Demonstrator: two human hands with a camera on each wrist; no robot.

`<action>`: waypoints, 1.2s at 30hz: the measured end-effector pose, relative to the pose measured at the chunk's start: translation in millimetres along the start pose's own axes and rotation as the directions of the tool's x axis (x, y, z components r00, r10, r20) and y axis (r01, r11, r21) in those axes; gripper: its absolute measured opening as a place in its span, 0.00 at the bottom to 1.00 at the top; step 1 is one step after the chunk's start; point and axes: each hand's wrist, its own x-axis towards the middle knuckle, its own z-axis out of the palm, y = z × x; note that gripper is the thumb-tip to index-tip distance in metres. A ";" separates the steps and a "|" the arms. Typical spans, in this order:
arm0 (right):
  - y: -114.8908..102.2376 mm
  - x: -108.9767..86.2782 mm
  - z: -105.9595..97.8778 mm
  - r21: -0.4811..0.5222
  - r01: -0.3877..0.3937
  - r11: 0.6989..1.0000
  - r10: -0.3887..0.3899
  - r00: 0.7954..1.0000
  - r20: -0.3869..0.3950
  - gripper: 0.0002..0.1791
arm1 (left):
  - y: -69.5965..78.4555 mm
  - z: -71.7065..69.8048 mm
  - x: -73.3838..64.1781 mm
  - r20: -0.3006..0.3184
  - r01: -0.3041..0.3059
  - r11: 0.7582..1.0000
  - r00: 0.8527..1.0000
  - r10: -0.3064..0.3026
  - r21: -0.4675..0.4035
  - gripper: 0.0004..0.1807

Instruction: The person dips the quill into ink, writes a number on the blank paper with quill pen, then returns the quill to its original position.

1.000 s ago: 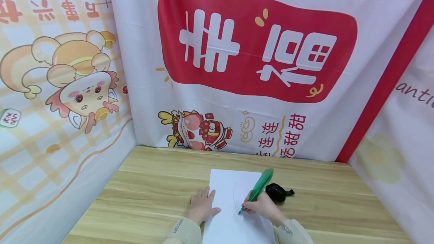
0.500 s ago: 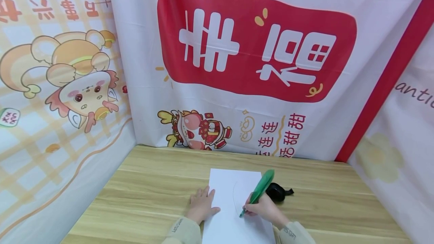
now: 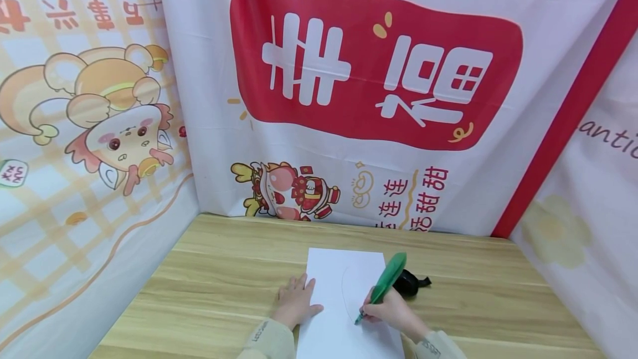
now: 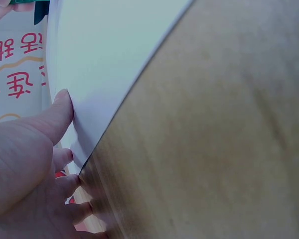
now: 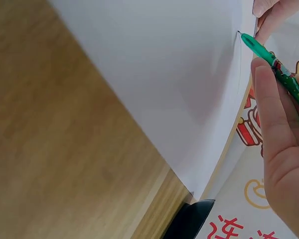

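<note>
A white sheet of paper lies on the table, with a thin curved line drawn on it. My right hand pinches a green pen with a wide, feather-like upper end. The pen's tip meets the paper at the lower end of the line; in the right wrist view the green pen touches the sheet there too. My left hand rests flat with spread fingers on the paper's left edge. In the left wrist view the thumb lies on the sheet and the other fingertips reach past its edge.
A black rounded object with a short strap-like end lies right of the paper, partly behind my right hand. The wood-grain table ends at printed cloth walls, with a white banner at the back.
My right hand and the pen have moved slightly down and right across the paper, and the drawn line has grown longer. The left hand stays in place.
</note>
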 end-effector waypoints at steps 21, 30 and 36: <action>5.8 -13.3 -10.5 0.022 -0.005 1.000 0.004 1.000 0.019 0.04 | 2.1 -3.7 -1.7 0.016 0.011 1.000 1.000 -0.011 0.006 0.37; 8.5 -18.4 -16.1 0.028 0.007 1.000 -0.007 1.000 0.012 0.05 | 2.4 -4.2 -1.7 0.010 0.008 1.000 1.000 -0.008 0.023 0.37; 9.4 -22.3 -20.3 0.028 -0.007 1.000 0.007 1.000 -0.003 0.04 | 2.4 -3.6 -1.0 0.006 0.005 1.000 1.000 -0.005 0.017 0.36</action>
